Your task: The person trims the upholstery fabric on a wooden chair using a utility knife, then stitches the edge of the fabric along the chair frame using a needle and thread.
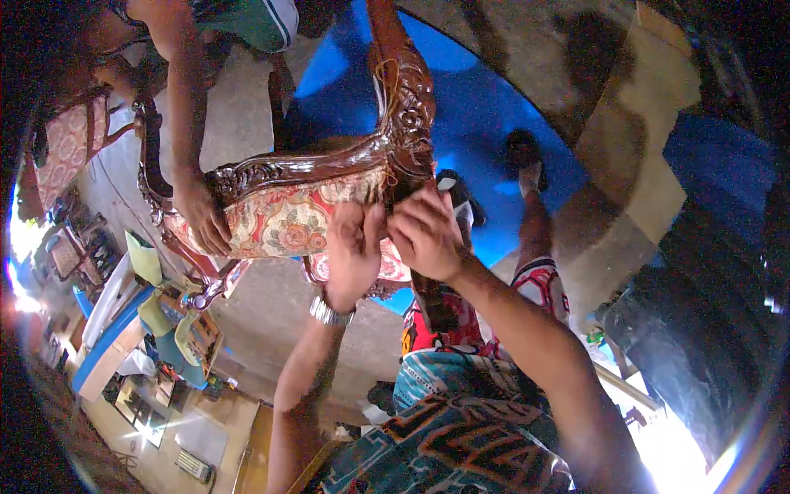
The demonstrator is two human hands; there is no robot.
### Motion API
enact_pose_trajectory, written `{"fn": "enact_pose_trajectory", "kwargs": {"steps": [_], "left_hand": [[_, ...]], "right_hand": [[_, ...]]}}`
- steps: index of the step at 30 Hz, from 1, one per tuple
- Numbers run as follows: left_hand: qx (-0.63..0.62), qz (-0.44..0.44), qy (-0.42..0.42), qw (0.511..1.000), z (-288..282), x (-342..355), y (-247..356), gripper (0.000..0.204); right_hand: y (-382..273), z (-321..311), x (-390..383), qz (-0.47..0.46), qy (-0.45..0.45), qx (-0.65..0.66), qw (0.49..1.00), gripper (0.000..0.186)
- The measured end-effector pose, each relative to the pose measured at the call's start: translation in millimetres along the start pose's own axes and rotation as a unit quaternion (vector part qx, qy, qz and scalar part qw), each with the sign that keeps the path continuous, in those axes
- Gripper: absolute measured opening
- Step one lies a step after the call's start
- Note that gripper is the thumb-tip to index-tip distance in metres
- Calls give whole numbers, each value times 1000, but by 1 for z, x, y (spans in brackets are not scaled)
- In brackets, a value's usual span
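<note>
- A carved chair frame (406,115) of dark, glossy wood is seen at the upper centre, in front of the person, with its back rail running to the left and an upright post rising toward the top edge.
- Floral upholstery (288,222) in red, cream and orange is set beneath the rail, between the carved joint and the frame's left end.
- The left hand (355,247) is placed at the right end of the upholstery, its fingers bent; whether anything is grasped cannot be told.
- The right hand (426,235) is held just beside it, below the carved joint, with its fingers curled inward; what is pinched, if anything, is hidden by the fingers.
- A silver wristwatch (332,310) is worn on the left wrist.
- The left part of the upholstery is touched from above by a co-worker's hand (202,214), its fingers spread downward over the fabric.
- Green shorts (255,25) with a white edge are worn by the co-worker.
- A blue sheet (502,107) is spread on the floor beyond the frame.
- Another chair (72,148), covered in a red-and-cream pattern, is seen at the far left.
- Red patterned shorts (543,288) are worn by the person.
</note>
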State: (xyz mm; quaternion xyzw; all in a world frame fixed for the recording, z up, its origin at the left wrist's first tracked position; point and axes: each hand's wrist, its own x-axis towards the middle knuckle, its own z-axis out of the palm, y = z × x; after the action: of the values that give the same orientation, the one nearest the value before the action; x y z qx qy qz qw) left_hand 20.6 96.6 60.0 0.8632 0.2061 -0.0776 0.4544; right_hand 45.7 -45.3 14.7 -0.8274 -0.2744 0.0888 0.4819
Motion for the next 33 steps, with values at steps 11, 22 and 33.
{"fn": "enact_pose_trajectory", "kwargs": {"steps": [11,22,33], "left_hand": [[-126,197,-21,972,-4,-41,40,22],[383,199,-81,898,-36,58,-38,74],[373,116,30,920,-5,65,-27,65]], "right_hand": [[-67,-85,-47,233,40,474,848,10],[-137,-144,-172,734,105,484,465,27],[-145,-152,-223,781,73,410,466,24]]}}
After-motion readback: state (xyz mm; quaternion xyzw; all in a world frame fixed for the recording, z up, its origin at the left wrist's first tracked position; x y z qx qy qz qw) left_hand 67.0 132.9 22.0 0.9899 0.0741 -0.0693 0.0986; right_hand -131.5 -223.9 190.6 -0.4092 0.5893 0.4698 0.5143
